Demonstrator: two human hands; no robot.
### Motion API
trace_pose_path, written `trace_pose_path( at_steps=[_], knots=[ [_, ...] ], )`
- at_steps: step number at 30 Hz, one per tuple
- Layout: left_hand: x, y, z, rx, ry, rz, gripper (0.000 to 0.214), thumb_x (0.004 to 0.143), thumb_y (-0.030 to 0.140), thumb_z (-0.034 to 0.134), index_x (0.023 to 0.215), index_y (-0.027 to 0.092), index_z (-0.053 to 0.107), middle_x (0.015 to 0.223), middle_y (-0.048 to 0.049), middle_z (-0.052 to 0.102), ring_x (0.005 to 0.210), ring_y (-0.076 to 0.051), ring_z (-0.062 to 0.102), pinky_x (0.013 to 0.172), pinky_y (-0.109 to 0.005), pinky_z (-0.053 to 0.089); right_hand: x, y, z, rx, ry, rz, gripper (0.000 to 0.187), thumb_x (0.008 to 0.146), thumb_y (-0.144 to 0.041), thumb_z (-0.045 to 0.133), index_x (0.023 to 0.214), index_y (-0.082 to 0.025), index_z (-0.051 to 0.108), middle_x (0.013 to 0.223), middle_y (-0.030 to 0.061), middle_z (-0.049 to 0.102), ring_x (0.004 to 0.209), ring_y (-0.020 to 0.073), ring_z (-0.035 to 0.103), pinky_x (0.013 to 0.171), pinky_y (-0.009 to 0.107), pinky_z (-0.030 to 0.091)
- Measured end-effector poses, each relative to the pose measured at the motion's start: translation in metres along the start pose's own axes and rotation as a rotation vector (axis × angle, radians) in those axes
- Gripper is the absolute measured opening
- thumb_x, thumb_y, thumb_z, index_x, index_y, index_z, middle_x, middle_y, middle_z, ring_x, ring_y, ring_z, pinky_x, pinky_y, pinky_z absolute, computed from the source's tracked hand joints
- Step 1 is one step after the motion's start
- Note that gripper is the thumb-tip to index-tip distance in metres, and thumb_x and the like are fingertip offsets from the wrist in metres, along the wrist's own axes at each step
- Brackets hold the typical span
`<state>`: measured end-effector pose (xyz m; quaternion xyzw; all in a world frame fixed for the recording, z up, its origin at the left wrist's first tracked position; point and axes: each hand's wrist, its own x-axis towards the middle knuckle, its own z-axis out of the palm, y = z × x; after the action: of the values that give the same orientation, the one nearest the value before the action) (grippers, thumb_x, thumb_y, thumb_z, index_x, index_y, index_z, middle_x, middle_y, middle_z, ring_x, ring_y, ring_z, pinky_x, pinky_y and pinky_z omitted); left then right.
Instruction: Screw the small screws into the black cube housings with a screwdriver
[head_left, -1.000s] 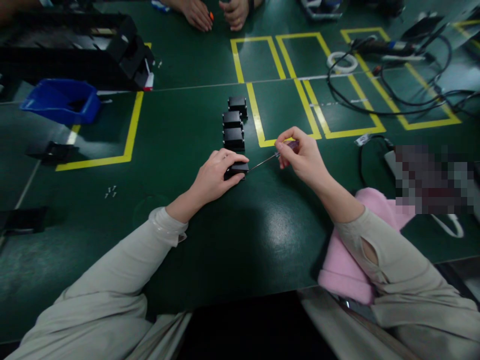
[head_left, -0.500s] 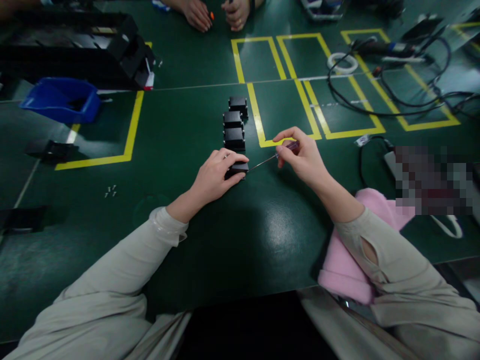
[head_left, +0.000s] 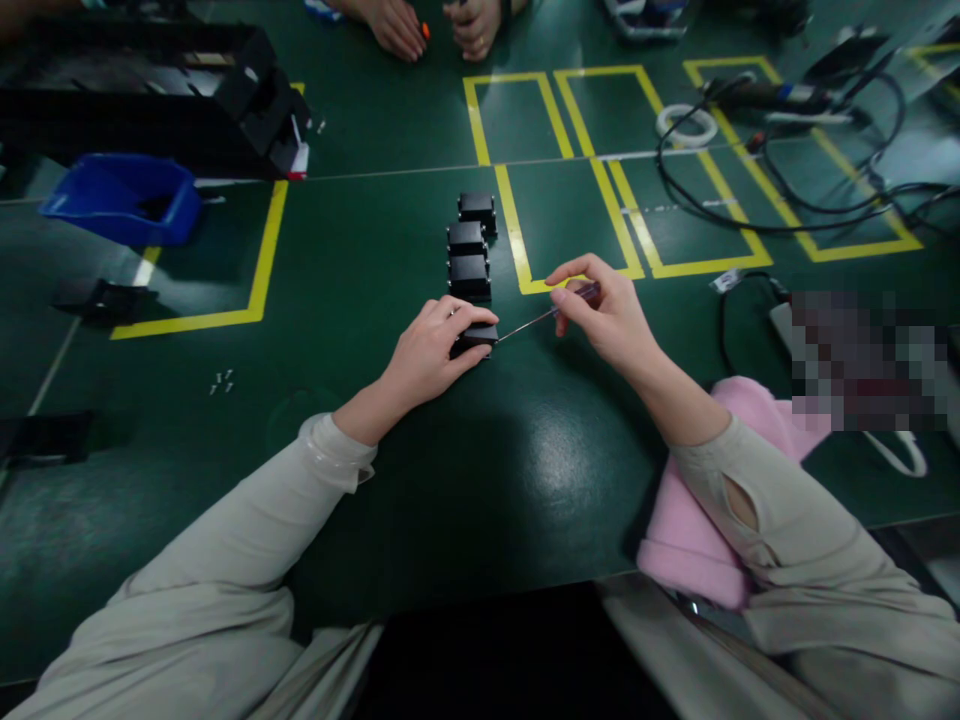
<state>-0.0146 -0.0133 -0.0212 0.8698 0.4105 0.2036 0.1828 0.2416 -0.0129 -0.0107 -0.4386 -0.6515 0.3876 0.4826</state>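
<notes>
My left hand (head_left: 435,350) is closed over a small black box (head_left: 475,338) lying on the green table (head_left: 465,470), fingers wrapped round its top and side. My right hand (head_left: 604,312) pinches the handle of a thin screwdriver (head_left: 551,312), whose metal shaft slants down-left with its tip at the box's right end. Just beyond the held box, three more black boxes (head_left: 469,245) stand in a row running away from me.
A blue bin (head_left: 124,198) and a black machine (head_left: 150,95) sit at the far left. Small screws (head_left: 222,382) lie to the left. Black cables (head_left: 780,160) and a white tape roll (head_left: 684,124) cover the far right. Another person's hands (head_left: 435,25) rest at the far edge. A pink cloth (head_left: 705,520) lies under my right forearm.
My right hand's fingers have shifted slightly on the screwdriver handle, turning it. The left hand and the box have stayed where they were.
</notes>
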Motion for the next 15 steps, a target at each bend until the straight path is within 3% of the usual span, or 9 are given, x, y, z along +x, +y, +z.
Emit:
trace_pose_path(
  at_steps=[3,9,15],
  knots=[
    [0.0000,0.0001,0.0001,0.003,0.001,0.006,0.031,0.097,0.033,0.058,0.126,0.024,0.061,0.123,-0.0083,0.062,0.115,-0.027,0.055,0.098,-0.044,0.045,-0.0002,-0.0007,-0.0003,-0.014,-0.001,0.012,0.019,0.089,-0.041,0.068,0.088,-0.024,0.061,0.052,-0.0076,0.059,0.046,0.0115,0.056,0.052,0.028,0.041],
    [0.0000,0.0009,0.0000,0.008,-0.003,0.002,0.031,0.097,0.032,0.058,0.126,0.023,0.061,0.123,-0.0089,0.062,0.114,-0.027,0.055,0.097,-0.043,0.045,-0.0005,-0.0015,0.0000,-0.008,-0.004,-0.016,0.014,0.088,-0.032,0.068,0.097,-0.024,0.060,0.056,-0.0078,0.060,0.050,0.0129,0.060,0.054,0.029,0.044],
    [-0.0001,0.0005,0.0003,0.012,0.000,-0.003,0.031,0.096,0.032,0.058,0.126,0.025,0.060,0.123,-0.0081,0.063,0.114,-0.027,0.056,0.098,-0.043,0.045,0.0000,0.0025,0.0013,0.009,0.007,0.027,0.024,0.091,-0.048,0.066,0.089,-0.026,0.057,0.051,-0.0083,0.056,0.046,0.0124,0.056,0.051,0.029,0.042]
  ],
)
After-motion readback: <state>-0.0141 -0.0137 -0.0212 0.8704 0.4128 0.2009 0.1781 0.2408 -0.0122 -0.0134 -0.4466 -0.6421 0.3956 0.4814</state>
